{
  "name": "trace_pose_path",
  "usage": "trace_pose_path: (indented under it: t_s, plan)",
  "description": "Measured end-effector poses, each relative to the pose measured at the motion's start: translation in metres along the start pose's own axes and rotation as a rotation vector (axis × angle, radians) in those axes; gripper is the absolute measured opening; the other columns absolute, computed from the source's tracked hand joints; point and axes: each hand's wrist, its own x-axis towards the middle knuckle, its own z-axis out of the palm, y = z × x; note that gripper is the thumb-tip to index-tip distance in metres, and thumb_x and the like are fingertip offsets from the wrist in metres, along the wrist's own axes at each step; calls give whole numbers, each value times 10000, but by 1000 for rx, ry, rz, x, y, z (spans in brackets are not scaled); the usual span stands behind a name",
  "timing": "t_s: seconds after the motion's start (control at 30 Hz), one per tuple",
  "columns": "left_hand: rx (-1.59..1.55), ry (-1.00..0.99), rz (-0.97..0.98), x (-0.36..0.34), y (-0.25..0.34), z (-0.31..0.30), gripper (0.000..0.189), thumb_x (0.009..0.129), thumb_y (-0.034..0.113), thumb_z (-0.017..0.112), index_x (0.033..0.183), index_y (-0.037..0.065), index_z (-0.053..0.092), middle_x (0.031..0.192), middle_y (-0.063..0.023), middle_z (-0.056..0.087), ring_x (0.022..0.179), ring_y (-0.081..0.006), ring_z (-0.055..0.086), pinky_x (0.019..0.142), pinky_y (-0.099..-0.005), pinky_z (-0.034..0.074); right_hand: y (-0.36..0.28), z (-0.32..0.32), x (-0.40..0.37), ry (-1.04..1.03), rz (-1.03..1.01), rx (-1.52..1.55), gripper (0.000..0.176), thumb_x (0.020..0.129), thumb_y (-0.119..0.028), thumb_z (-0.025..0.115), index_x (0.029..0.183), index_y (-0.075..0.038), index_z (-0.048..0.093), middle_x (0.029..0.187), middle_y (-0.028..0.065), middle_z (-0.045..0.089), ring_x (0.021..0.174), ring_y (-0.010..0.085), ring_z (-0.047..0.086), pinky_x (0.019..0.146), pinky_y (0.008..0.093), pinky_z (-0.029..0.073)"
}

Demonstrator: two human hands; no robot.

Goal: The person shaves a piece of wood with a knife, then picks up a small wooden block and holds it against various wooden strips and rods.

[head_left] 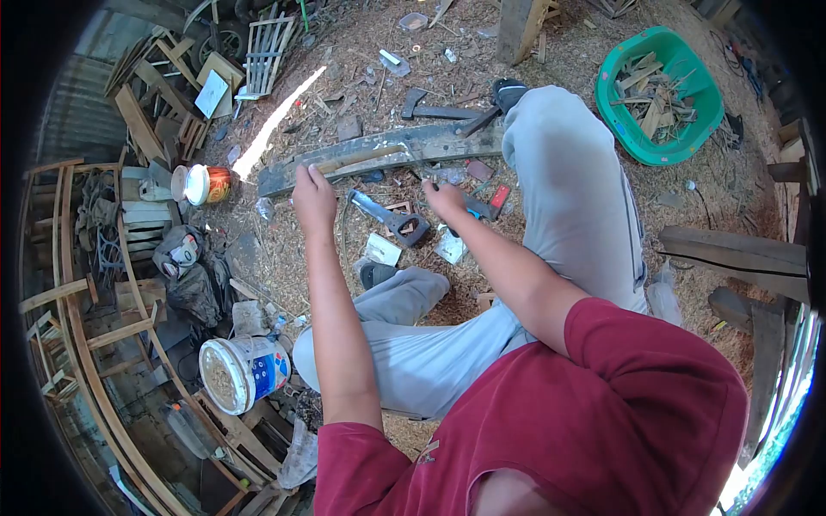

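My left hand (314,202) is closed around one end of a narrow, light-coloured wooden strip (361,158), held slanting over a thick grey wooden beam (284,176). At the strip's other end is my right hand (445,202), its fingers curled around a thin, dark tool (416,170) that reaches toward the wood; its exact kind is too small to make out. On the ground between my hands lies a handsaw (387,218) with a dark handle. Beside my right hand is a tool with a red part (498,198).
An axe (439,112) lies beyond the beam. At the upper right stands a green basin (613,112) holding wood scraps. Two buckets are on the left, a small one (217,184) and a larger white one (271,365). Wooden frames (77,318) line the left side.
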Motion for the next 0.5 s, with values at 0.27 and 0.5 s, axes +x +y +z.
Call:
trace_pose_path:
  t_s: [0.27,0.5]
  plan:
    - [56,-60,-102,-10,-8,-3,488,1039,341,372,1030,-61,648,1042,-320,661,1012,-512,607,875,-537,457,-83,17,-87,-26,-585,11,604,967,-587,514,910,-19,711,890,253,703,902,445,684,798,509,531]
    - [120,-74,-150,-21,-3,-6,505,1010,336,375,1015,-70,676,1051,-333,664,1024,-526,612,900,-546,464,-89,11,-108,-14,-665,-92,570,950,-578,539,907,-31,694,924,241,710,889,443,684,801,520,541]
